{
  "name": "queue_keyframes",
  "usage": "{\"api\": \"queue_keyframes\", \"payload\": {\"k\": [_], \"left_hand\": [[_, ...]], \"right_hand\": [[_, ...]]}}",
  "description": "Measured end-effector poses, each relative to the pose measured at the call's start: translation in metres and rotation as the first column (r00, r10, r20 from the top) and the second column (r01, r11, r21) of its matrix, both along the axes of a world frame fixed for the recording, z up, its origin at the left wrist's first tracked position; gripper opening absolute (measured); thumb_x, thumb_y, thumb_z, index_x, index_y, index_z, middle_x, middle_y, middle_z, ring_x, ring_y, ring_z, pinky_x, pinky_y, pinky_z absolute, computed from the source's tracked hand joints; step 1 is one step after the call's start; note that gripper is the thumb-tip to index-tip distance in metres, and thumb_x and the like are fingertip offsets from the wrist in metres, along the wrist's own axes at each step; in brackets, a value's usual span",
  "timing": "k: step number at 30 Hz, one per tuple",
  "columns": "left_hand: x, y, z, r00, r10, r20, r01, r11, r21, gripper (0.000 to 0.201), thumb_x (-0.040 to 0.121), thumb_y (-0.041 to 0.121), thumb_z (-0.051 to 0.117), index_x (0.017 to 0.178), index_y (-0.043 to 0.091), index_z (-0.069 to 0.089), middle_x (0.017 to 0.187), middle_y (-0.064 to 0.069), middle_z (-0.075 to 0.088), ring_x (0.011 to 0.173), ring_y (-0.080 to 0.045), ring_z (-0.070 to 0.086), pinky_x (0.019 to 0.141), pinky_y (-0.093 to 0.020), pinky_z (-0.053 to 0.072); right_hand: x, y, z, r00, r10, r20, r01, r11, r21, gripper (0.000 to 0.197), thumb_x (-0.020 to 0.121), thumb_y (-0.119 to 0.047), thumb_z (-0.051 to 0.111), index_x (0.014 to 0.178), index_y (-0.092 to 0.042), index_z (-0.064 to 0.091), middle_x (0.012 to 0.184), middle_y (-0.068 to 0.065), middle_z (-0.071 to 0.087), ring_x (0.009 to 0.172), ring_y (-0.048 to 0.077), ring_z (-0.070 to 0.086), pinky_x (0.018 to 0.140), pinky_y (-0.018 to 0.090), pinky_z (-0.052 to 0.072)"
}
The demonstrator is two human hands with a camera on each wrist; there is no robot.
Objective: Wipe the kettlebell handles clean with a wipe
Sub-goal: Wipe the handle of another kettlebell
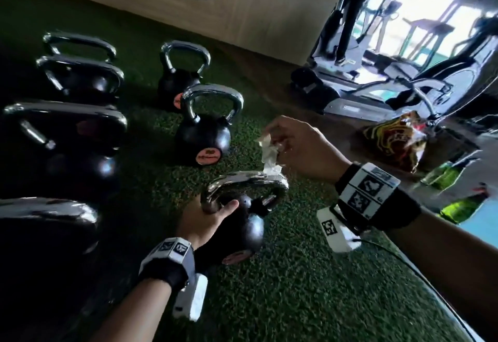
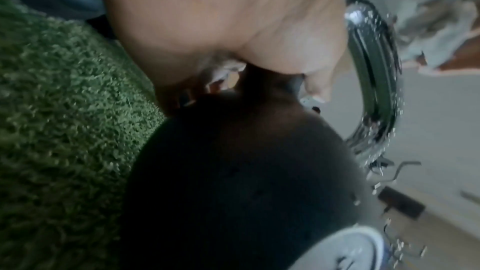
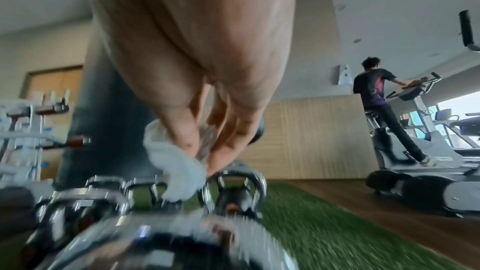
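Observation:
A small black kettlebell with a chrome handle stands tilted on the green turf. My left hand grips the handle's near left corner, thumb hooked inside the loop. My right hand pinches a crumpled white wipe just above the handle's right end; the wipe's lower tip touches the chrome. In the left wrist view the wet handle curves beside my palm, with the wipe behind it. The right wrist view shows my fingers holding the wipe over the blurred handle.
Several more kettlebells stand in rows on the turf to the left and beyond. A patterned packet and green bottles lie at the right. Elliptical machines stand on the wooden floor, a person on one.

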State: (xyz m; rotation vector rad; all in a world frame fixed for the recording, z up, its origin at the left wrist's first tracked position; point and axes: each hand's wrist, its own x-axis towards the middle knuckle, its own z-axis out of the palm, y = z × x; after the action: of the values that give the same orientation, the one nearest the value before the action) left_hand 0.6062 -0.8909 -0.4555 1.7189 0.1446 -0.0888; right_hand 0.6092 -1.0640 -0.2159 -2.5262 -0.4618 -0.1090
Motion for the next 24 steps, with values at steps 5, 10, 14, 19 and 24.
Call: {"api": "queue_keyframes", "payload": {"k": [5, 10, 14, 19, 24], "left_hand": [[-0.011, -0.007, -0.003, 0.99, 0.11, 0.087, -0.107, 0.994, -0.028, 0.032, 0.063, 0.068, 0.074, 0.078, 0.04, 0.075, 0.071, 0.018, 0.075, 0.067, 0.005, 0.069, 0.067, -0.022, 0.051], [-0.015, -0.026, -0.014, 0.952, 0.286, 0.11, -0.26, 0.944, -0.205, 0.036, 0.065, 0.057, 0.08, 0.073, 0.021, 0.076, 0.074, 0.006, 0.076, 0.073, -0.01, 0.072, 0.076, -0.034, 0.057], [-0.012, -0.03, -0.027, 0.924, 0.368, 0.103, -0.337, 0.911, -0.239, 0.061, 0.059, 0.059, 0.082, 0.096, 0.01, 0.076, 0.095, -0.007, 0.079, 0.095, -0.023, 0.075, 0.09, -0.034, 0.057], [-0.012, -0.034, -0.017, 0.907, 0.39, 0.159, -0.34, 0.901, -0.268, 0.054, 0.062, 0.05, 0.081, 0.102, 0.013, 0.076, 0.101, 0.002, 0.08, 0.1, -0.009, 0.073, 0.087, -0.014, 0.052], [-0.013, -0.035, -0.007, 0.916, 0.351, 0.196, -0.304, 0.924, -0.234, 0.038, 0.075, 0.026, 0.076, 0.111, 0.012, 0.074, 0.111, 0.001, 0.077, 0.106, -0.001, 0.07, 0.096, -0.014, 0.048]], "right_hand": [[0.041, -0.007, -0.002, 0.989, 0.126, 0.083, -0.114, 0.984, -0.139, 0.025, 0.077, -0.012, 0.079, 0.094, -0.03, 0.078, 0.084, -0.015, 0.069, 0.075, -0.007, 0.063, 0.064, 0.002, 0.043], [0.051, -0.01, -0.013, 0.968, 0.238, 0.086, -0.233, 0.971, -0.062, 0.016, 0.078, -0.017, 0.077, 0.091, -0.026, 0.08, 0.084, -0.013, 0.068, 0.079, 0.002, 0.064, 0.067, 0.011, 0.05], [0.048, -0.018, -0.023, 0.926, 0.356, 0.128, -0.354, 0.935, -0.039, 0.021, 0.08, -0.011, 0.071, 0.094, -0.024, 0.08, 0.091, -0.011, 0.067, 0.082, 0.005, 0.065, 0.072, 0.022, 0.056], [0.048, -0.034, -0.031, 0.846, 0.505, 0.169, -0.5, 0.863, -0.075, 0.035, 0.085, -0.002, 0.065, 0.112, -0.02, 0.076, 0.094, -0.006, 0.067, 0.075, -0.003, 0.058, 0.072, 0.011, 0.046], [0.045, -0.038, -0.037, 0.862, 0.464, 0.203, -0.471, 0.882, -0.019, 0.031, 0.082, 0.0, 0.066, 0.102, -0.02, 0.079, 0.088, -0.011, 0.065, 0.072, -0.01, 0.052, 0.073, 0.003, 0.035]]}}
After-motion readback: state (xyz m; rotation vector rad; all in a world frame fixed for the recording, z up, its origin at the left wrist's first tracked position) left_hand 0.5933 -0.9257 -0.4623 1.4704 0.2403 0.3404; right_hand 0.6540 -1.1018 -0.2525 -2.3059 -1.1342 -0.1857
